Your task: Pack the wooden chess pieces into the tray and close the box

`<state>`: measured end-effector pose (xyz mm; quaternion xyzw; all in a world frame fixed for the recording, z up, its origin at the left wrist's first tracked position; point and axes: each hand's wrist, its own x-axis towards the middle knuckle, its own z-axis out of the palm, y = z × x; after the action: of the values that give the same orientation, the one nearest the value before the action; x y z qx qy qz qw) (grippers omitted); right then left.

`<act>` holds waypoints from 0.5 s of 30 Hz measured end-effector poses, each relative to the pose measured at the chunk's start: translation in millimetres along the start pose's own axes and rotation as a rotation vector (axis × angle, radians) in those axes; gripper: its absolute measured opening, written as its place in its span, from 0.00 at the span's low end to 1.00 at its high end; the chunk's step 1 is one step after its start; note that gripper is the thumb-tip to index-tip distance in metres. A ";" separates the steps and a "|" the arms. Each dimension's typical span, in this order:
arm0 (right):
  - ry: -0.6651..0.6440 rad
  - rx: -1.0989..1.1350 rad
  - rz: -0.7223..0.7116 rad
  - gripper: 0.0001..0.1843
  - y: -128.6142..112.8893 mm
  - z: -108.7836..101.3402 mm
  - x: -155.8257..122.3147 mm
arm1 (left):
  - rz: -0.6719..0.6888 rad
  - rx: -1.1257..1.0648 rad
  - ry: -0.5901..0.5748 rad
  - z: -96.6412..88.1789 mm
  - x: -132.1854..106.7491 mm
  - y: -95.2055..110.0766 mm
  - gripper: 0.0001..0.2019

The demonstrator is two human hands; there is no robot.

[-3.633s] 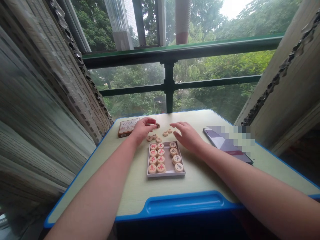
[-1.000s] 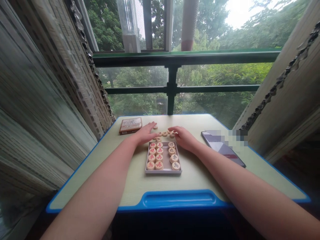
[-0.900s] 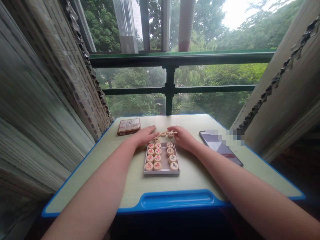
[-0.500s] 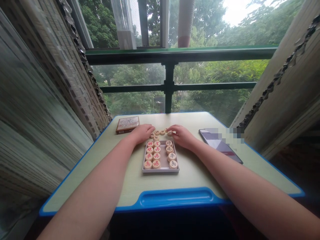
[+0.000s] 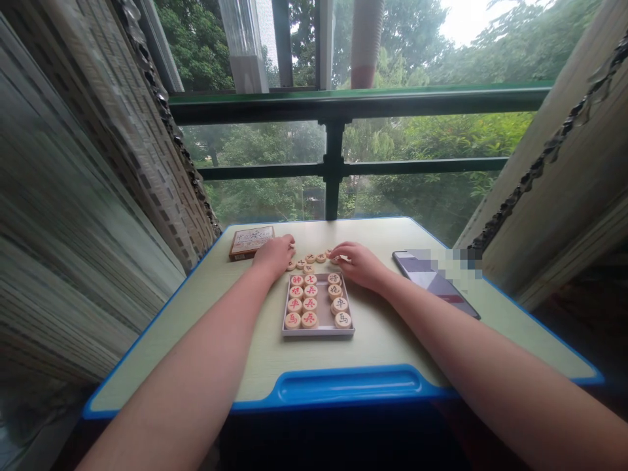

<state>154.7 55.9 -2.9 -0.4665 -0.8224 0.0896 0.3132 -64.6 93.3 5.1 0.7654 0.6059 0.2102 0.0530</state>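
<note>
My left hand (image 5: 275,255) is at the far left end of a loose row of wooden Chinese chess pieces (image 5: 310,258), its fingers curled. What lies under those fingers is hidden. At the row's right end my right hand (image 5: 360,263) has thumb and fingers closed around a chess piece (image 5: 335,259), which they partly cover. Nearer to me a shallow white tray (image 5: 318,333) holds red-lettered pieces (image 5: 309,304) in two columns on the left and a black-lettered column (image 5: 339,305) on the right. Between them the tray's floor shows.
A printed cardboard box (image 5: 252,241) lies at the far left of the table, beside my left hand. On the right rests a phone (image 5: 436,284). The blue-edged table (image 5: 265,366) has a molded groove (image 5: 348,387) in front. Beyond stands a green window railing (image 5: 373,103).
My left hand has drawn back to the left with its fingers more curled, baring a piece at the row's left end. My right hand has stayed nearly in place. The view shifted slightly.
</note>
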 end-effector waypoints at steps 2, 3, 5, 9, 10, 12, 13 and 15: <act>0.014 -0.005 -0.012 0.13 0.1 -0.5 0.1 | 0.053 -0.142 0.015 -3.4 -2.1 4.9 0.13; 0.021 -0.007 -0.018 0.13 0.3 -0.6 0.2 | 0.085 -0.235 0.001 -6.2 -3.7 8.3 0.13; 0.028 -0.009 -0.026 0.12 0.8 -0.7 0.2 | 0.147 -0.415 -0.087 -13.8 -8.0 16.2 0.15; 0.028 -0.010 -0.035 0.11 1.3 -0.6 0.1 | 0.205 -0.512 -0.256 -29.9 -18.7 31.5 0.19; 0.029 -0.008 -0.041 0.11 1.2 -0.7 0.0 | 0.202 -0.518 -0.254 -32.5 -21.1 34.6 0.22; 0.038 -0.007 -0.053 0.11 1.0 -1.2 -0.1 | 0.213 -0.499 -0.250 -35.3 -25.0 39.5 0.23; 0.044 -0.008 -0.057 0.10 1.0 -1.6 -0.1 | 0.227 -0.482 -0.260 -35.6 -26.6 41.5 0.21; 0.054 -0.012 -0.058 0.10 1.0 -2.2 -0.2 | 0.262 -0.439 -0.308 -34.9 -28.9 44.6 0.17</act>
<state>156.8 56.0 -1.7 -0.4466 -0.8272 0.0630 0.3350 -42.8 48.2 44.2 0.8303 0.4267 0.2228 0.2809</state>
